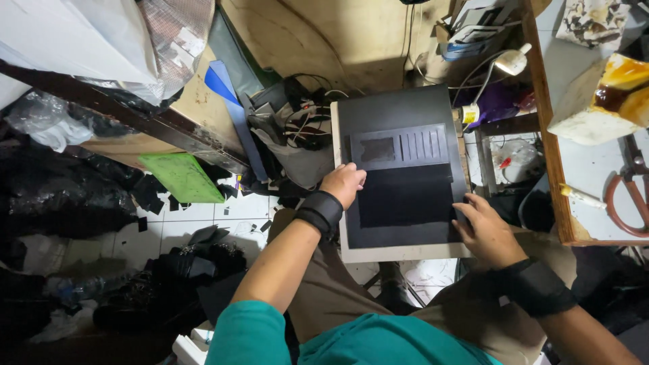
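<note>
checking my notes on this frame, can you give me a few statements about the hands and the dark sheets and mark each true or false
1. The left hand rests at the left edge of the dark sheet. True.
2. The right hand is lifted well clear of the board. False: it lies at the sheet's lower right corner, fingers on it.
3. A slotted grey panel lies just beyond the dark sheet. True.
4. Both wrists are bare. False: each has a black wrist band.
5. A green sheet lies off to the person's left. True.
6. The red-handled scissors lie on the board between the hands. False: they lie on the wooden table at the right.
</note>
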